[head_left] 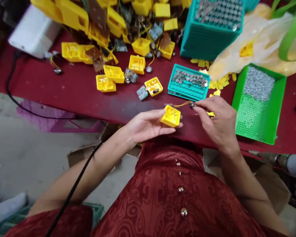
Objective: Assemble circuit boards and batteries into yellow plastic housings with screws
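My left hand (150, 125) holds a small yellow plastic case (172, 116), its open side facing up, with the thumb and fingers around it. Thin yellow wires (184, 103) run from the case's far edge to a small round dark part (192, 105). That part is pinched between the thumb and forefinger of my right hand (215, 118). Just beyond my hands lies a teal tray (187, 93) with rows of small round metal discs. Near it sit another open yellow case (154, 86) and a small circuit board (142, 93).
Yellow cases (113, 74) with wires and boards pile up at the back left. A stack of teal trays (202, 41) stands behind. On the right are a green basket (268, 131) of small metal pieces, a plastic bag (259, 46) and a power screwdriver (283, 161). A black cable (79, 174) crosses my left arm.
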The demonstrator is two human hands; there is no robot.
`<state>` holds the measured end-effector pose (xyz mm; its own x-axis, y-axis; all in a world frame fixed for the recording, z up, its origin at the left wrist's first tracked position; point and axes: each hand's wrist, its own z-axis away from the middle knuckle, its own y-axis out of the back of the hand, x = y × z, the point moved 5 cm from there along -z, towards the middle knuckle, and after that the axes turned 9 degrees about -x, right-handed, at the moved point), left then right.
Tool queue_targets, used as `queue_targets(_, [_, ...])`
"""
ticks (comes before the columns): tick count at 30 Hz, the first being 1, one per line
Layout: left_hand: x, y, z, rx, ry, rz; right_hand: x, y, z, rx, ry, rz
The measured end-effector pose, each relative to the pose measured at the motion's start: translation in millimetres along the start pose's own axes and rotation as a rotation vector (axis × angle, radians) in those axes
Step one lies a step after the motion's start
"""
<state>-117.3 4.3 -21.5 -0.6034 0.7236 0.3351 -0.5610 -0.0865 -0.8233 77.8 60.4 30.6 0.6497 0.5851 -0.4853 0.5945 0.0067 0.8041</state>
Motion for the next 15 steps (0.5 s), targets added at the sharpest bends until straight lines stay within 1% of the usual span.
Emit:
queue_targets(3, [-1.0,-3.7,-6.3,0.012,-0.121,-0.103,5.1,0.3,8.1,-0.095,-0.197,-0.293])
queue_targets(5, [-2.4,-5.1,-9.4,0.021,-0.177,-0.186,-0.1,-1.5,12.0,-0.14,-0.253,-0.399])
queue_targets(7, [-3.7,-5.6,-12.1,0.032,-0.221,-0.248,-9.1,-2.5,13.1,-0.139,-0.237,-0.391])
queue_targets(11, [-7.2,-5.1,-16.0,0.069,-0.249,-0.283,-24.5,-6.8,11.1,-0.138,-0.104,-0.232])
queue_targets(13, [-8.6,-4.0,-16.7,0.115,-0.247,-0.271,-24.5,-7.4,11.0,-0.119,-0.073,-0.198])
queue_targets(15, [-9.1,-3.2,-16.2,0.17,-0.239,-0.263,-18.1,-5.3,12.5,-0.069,-0.1,-0.173])
